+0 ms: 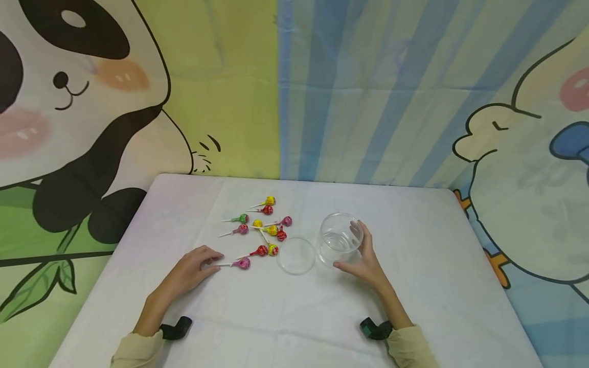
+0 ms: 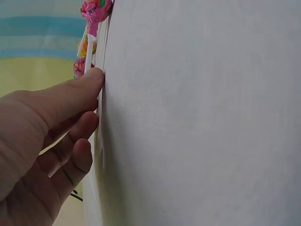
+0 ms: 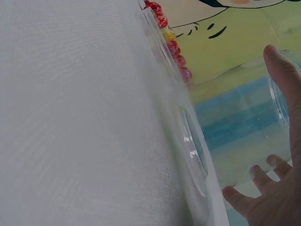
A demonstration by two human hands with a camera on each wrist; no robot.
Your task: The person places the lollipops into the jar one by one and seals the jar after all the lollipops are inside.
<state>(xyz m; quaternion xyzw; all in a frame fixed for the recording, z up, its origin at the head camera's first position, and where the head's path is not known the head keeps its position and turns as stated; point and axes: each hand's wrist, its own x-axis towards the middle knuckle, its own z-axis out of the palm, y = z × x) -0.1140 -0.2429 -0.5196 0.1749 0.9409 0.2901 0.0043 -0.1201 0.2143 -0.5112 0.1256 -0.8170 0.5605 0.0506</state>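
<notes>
My left hand (image 1: 188,272) pinches the white stick of a pink-wrapped lollipop (image 1: 242,263) between thumb and fingers, low over the table. In the left wrist view that lollipop (image 2: 96,12) points up and away from the thumb tip. My right hand (image 1: 366,263) grips a clear round jar (image 1: 339,237) from its right side, thumb near and fingers round the far side. The jar stands upright with its mouth up and nothing inside. A clear round lid (image 1: 296,255) lies flat just left of it.
Several more lollipops, among them a green one (image 1: 243,218), a red one (image 1: 261,250) and a yellow one (image 1: 269,201), lie scattered left of the lid. A white cloth covers the table (image 1: 276,317). Printed cartoon curtains (image 1: 239,102) hang behind its back edge.
</notes>
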